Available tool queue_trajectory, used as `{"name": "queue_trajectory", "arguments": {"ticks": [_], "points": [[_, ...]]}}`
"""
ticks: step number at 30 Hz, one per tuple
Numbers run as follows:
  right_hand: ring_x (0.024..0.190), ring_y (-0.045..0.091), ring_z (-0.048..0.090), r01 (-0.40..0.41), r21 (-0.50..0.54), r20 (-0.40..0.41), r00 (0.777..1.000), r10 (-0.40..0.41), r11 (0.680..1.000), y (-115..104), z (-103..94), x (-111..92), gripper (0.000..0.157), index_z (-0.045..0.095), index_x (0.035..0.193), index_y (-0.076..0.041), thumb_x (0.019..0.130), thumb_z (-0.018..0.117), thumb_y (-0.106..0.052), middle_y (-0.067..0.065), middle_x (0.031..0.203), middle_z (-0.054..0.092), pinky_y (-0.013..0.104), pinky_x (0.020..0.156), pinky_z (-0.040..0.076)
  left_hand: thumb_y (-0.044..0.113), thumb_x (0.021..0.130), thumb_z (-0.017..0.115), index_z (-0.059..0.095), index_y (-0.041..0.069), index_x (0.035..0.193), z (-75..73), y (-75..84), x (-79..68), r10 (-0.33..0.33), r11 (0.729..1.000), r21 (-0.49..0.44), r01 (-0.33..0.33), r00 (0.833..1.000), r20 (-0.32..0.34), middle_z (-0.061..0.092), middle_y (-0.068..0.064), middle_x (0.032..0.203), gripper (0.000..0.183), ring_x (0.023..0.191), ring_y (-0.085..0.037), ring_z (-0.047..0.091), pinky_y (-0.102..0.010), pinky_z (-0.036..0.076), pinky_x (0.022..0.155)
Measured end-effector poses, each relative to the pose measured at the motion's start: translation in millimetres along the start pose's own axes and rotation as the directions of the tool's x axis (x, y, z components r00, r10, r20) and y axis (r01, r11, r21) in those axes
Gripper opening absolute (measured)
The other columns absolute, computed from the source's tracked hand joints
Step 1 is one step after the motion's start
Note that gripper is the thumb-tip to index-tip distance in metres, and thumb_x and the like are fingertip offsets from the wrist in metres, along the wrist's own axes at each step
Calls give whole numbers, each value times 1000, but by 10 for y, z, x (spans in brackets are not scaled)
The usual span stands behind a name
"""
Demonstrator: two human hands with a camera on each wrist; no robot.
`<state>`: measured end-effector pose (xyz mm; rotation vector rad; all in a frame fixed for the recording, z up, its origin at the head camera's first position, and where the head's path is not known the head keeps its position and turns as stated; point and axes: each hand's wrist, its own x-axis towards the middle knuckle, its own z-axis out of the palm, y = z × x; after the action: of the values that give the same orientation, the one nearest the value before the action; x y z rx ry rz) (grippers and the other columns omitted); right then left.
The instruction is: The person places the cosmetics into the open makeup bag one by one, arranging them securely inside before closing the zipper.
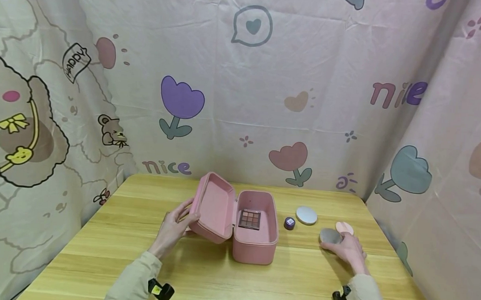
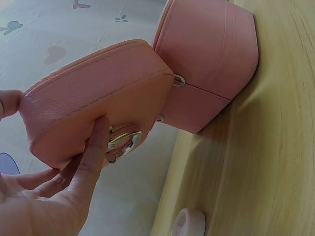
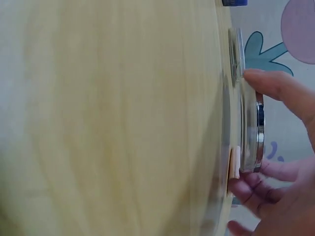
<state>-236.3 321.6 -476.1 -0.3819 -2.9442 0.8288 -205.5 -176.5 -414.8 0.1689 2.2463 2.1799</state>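
My left hand grips the edge of the raised lid of a pink zip case, thumb and fingers on either side in the left wrist view. The lid tilts out to the left of the case body. Inside the case lies an eyeshadow palette with several brownish pans. My right hand holds a round, flat compact with a shiny rim, thumb and fingers at opposite edges. Seen edge-on in the right wrist view, the compact is slightly above the table. Beside it lies a pale pink round puff.
Right of the case are a small purple-sided jar and a round silvery-white disc. A pale pink ring-shaped object sits on the wooden table left of the case. Patterned curtain surrounds the back and sides.
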Motion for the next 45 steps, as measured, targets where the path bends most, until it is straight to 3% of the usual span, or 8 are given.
{"name": "queue_trajectory", "arguments": {"ticks": [4,8,11,17,22,29,36,45], "points": [[81,28,56,94,25,-62,994,-92,995,25,1,18,54,55,85,-1,68,87,-41,17,86,59,33,64,41,19,100,60,31,9,158,1,2,-2,0,1000,5,0,1000,-4,38,-26,158,65,134,-43,53,-47,60,94],[90,33,62,213,70,-120,972,-203,975,39,13,24,58,63,103,9,68,89,-29,28,104,66,35,74,50,19,100,59,31,9,158,4,3,-2,-4,1000,6,4,1000,-7,38,-26,158,65,134,-43,53,-46,60,94],[99,39,63,270,95,-147,956,-255,958,26,8,30,68,61,118,14,70,89,-25,33,116,64,41,85,53,19,100,60,31,9,158,8,5,-2,-7,1000,7,7,1000,-9,38,-26,158,65,134,-43,53,-47,60,95],[114,46,58,212,175,-95,976,-198,962,-38,-50,23,83,49,134,17,75,86,-28,39,131,56,51,98,50,20,100,60,31,9,158,13,14,-4,-10,1000,7,10,1000,-14,38,-26,159,65,135,-44,51,-47,60,96],[118,45,57,183,204,-60,983,-174,962,-84,-100,12,82,48,137,14,77,85,-30,37,134,55,52,100,49,19,100,59,31,9,158,13,14,-3,-10,1000,6,10,1000,-14,37,-26,159,64,136,-44,51,-48,60,96],[126,48,51,201,237,-29,979,-200,951,-180,-174,22,85,43,142,14,80,83,-28,38,140,49,61,107,44,18,101,59,32,9,157,14,4,8,-5,1000,3,5,1000,-11,38,-26,158,63,134,-44,52,-48,60,94],[129,46,50,217,287,-7,974,-225,933,-309,-244,40,88,40,145,12,81,83,-31,36,145,47,58,109,44,19,101,59,32,9,157,15,4,13,-10,1000,3,10,1000,-14,37,-26,158,63,134,-45,52,-48,60,95],[124,43,53,319,267,-20,945,-325,910,-563,-316,120,85,46,143,8,80,84,-34,31,141,54,57,104,47,19,101,59,31,9,158,15,14,18,-16,1000,2,16,1000,-16,37,-26,159,64,134,-44,52,-48,59,96]]}}
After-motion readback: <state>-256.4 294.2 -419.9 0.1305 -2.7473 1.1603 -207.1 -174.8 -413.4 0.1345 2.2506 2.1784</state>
